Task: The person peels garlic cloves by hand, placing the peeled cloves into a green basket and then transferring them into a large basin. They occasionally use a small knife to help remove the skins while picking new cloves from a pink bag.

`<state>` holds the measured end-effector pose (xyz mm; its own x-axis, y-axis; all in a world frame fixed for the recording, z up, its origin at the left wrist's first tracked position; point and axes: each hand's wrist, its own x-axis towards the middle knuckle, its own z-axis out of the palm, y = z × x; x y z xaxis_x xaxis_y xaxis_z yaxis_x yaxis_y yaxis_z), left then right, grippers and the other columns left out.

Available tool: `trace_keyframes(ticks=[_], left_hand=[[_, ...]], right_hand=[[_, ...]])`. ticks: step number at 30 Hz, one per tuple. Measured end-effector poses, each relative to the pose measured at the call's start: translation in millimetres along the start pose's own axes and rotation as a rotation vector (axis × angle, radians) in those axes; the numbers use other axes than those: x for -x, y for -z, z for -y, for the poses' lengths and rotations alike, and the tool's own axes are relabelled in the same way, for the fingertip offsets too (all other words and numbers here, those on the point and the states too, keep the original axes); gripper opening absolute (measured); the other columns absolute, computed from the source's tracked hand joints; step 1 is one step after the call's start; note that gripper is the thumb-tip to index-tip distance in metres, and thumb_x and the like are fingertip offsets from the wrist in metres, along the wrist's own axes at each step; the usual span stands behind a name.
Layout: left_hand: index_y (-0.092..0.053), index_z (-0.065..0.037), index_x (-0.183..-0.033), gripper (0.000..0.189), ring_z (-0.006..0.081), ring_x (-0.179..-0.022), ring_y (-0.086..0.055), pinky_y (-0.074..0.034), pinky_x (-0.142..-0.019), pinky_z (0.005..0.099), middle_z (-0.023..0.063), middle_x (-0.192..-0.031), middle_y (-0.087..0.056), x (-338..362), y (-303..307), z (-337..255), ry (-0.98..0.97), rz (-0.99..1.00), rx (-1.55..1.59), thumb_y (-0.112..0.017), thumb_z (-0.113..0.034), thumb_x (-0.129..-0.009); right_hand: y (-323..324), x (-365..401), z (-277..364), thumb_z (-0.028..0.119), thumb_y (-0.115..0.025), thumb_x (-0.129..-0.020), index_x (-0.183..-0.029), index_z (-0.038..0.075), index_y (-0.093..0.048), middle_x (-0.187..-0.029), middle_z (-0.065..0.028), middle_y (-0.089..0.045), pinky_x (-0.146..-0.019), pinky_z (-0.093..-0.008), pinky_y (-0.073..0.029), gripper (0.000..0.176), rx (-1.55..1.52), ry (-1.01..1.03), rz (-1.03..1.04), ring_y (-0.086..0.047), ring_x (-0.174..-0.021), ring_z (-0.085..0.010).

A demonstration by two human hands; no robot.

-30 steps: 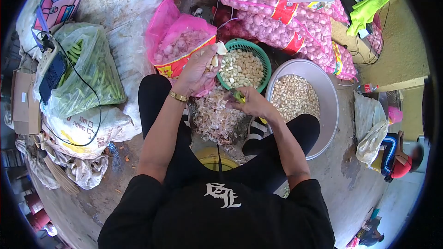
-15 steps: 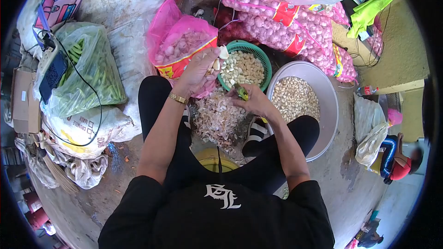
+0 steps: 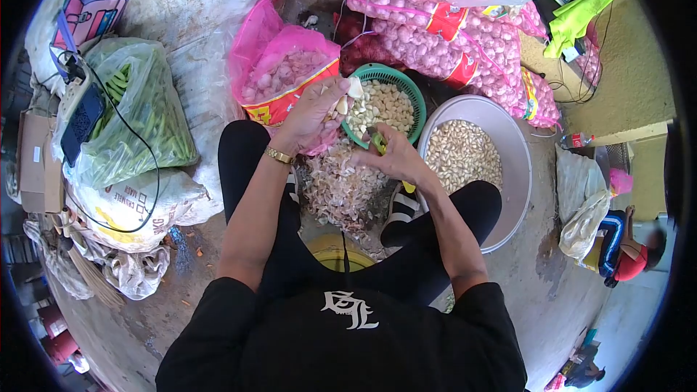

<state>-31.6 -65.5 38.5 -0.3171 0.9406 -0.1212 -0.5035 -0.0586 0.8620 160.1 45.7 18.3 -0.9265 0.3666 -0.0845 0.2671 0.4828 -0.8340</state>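
My left hand [image 3: 314, 115], with a gold watch at the wrist, is closed around several garlic cloves [image 3: 355, 88] over the left rim of a green basket [image 3: 411, 87]. Peeled cloves [image 3: 392, 104] fill that basket. My right hand [image 3: 399, 157] grips what looks like a small knife [image 3: 379, 142] with a yellow-green handle, just in front of the basket; its blade is hard to make out. Below both hands lies a heap of garlic skins [image 3: 341, 190]. An open pink mesh bag of garlic [image 3: 287, 76] stands behind my left hand.
A large pale basin [image 3: 517, 196] of cloves stands at my right knee. Full garlic sacks [image 3: 486, 58] are stacked behind it. At left, a plastic bag of green pods [image 3: 156, 116] rests on a white sack [image 3: 145, 203]. Another person [image 3: 630, 258] sits far right.
My right hand has turned slightly and drawn the fingers up around the yellow-green handle. The left hand stays nearly in place with its cloves.
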Motion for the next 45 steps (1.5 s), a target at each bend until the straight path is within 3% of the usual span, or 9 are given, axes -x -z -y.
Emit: trace_keyframes(ticks=[2, 6, 8, 11, 14, 18, 20, 38, 45], left_hand=[[-0.063, -0.007, -0.097, 0.029, 0.0021, -0.052, -0.046, -0.032, -0.041, 0.0166, -0.0029, -0.074, -0.058, 1.4, 3.2, 0.4, 0.017, 0.039, -0.042, -0.059, -0.035, -0.099], [-0.061, -0.007, -0.094, 0.030, 0.0013, -0.051, -0.045, -0.032, -0.041, 0.0175, -0.0030, -0.072, -0.056, 4.1, 1.6, 1.0, 0.058, 0.096, -0.169, -0.058, -0.036, -0.099], [-0.061, -0.006, -0.095, 0.031, 0.0017, -0.046, -0.042, -0.030, -0.038, 0.0183, -0.0019, -0.070, -0.056, 2.4, 1.5, 5.2, 0.097, 0.092, -0.204, -0.056, -0.037, -0.100], [-0.063, -0.005, -0.097, 0.033, 0.0010, -0.050, -0.045, -0.034, -0.042, 0.0181, -0.0025, -0.072, -0.057, 0.1, -1.8, 9.0, -0.069, 0.077, -0.363, -0.057, -0.038, -0.099], [-0.065, -0.005, -0.100, 0.034, 0.0010, -0.059, -0.051, -0.041, -0.050, 0.0186, -0.0031, -0.074, -0.059, 4.0, -8.5, 1.5, 0.122, 0.117, -0.332, -0.058, -0.038, -0.099], [-0.065, -0.004, -0.099, 0.034, 0.0037, -0.065, -0.057, -0.046, -0.058, 0.0202, -0.0015, -0.076, -0.061, -2.2, -6.6, 14.8, -0.017, 0.121, -0.398, -0.058, -0.037, -0.099], [-0.065, -0.004, -0.098, 0.034, 0.0048, -0.066, -0.059, -0.047, -0.058, 0.0208, -0.0008, -0.076, -0.061, -1.1, -7.4, 13.0, 0.005, 0.120, -0.394, -0.058, -0.037, -0.099], [-0.062, -0.005, -0.088, 0.036, 0.0067, -0.054, -0.056, -0.043, -0.048, 0.0223, -0.0006, -0.066, -0.058, -2.0, -13.3, 13.4, 0.061, 0.128, -0.327, -0.056, -0.038, -0.100], [-0.063, -0.005, -0.093, 0.033, 0.0059, -0.051, -0.052, -0.037, -0.041, 0.0202, -0.0002, -0.070, -0.060, -10.4, 4.9, 25.5, 0.092, -0.003, -0.210, -0.053, -0.036, -0.101]], right_hand=[[1.8, -0.2, -2.1, 0.030, -0.064, -0.094, -0.111, -0.001, -0.059, -0.090, -0.0118, -0.064, -0.075, -0.0322, -0.049, 0.036, 0.036, 0.108, -0.149, -0.060, -0.080, -0.0172], [19.8, -9.3, 6.5, 0.028, -0.055, -0.100, -0.106, -0.001, -0.054, -0.083, -0.0100, -0.060, -0.067, -0.0333, -0.047, 0.029, -0.356, -0.071, -0.241, -0.057, -0.074, -0.0183], [22.3, -13.9, 4.7, 0.024, -0.058, -0.099, -0.100, -0.001, -0.054, -0.076, -0.0112, -0.057, -0.064, -0.0344, -0.046, 0.025, -0.181, 0.184, -0.389, -0.056, -0.071, -0.0177], [31.1, -13.6, 13.6, 0.021, -0.062, -0.096, -0.099, 0.000, -0.057, -0.074, -0.0159, -0.058, -0.063, -0.0372, -0.046, 0.021, 0.006, 0.258, -0.339, -0.059, -0.068, -0.0243], [27.1, -15.0, 12.4, 0.023, -0.065, -0.094, -0.099, 0.001, -0.059, -0.078, -0.0210, -0.061, -0.063, -0.0402, -0.047, 0.024, 0.084, 0.360, -0.374, -0.063, -0.071, -0.0343], [32.5, -8.5, 22.4, 0.025, -0.065, -0.094, -0.102, -0.001, -0.060, -0.081, -0.0189, -0.062, -0.067, -0.0392, -0.047, 0.027, 0.127, 0.254, -0.291, -0.059, -0.071, -0.0311], [32.3, -9.6, 19.3, 0.029, -0.066, -0.092, -0.100, 0.002, -0.060, -0.076, -0.0226, -0.063, -0.062, -0.0442, -0.047, 0.030, 0.229, 0.270, -0.319, -0.063, -0.072, -0.0408], [36.2, -12.7, 24.3, 0.030, -0.063, -0.093, -0.090, 0.007, -0.062, -0.064, -0.0171, -0.059, -0.056, -0.0461, -0.046, 0.024, 0.454, 0.310, -0.260, -0.061, -0.061, -0.0378], [29.9, -11.0, 27.0, 0.033, -0.064, -0.092, -0.088, 0.008, -0.060, -0.061, -0.0150, -0.059, -0.054, -0.0450, -0.047, 0.025, 0.571, 0.375, -0.206, -0.062, -0.059, -0.0356]])
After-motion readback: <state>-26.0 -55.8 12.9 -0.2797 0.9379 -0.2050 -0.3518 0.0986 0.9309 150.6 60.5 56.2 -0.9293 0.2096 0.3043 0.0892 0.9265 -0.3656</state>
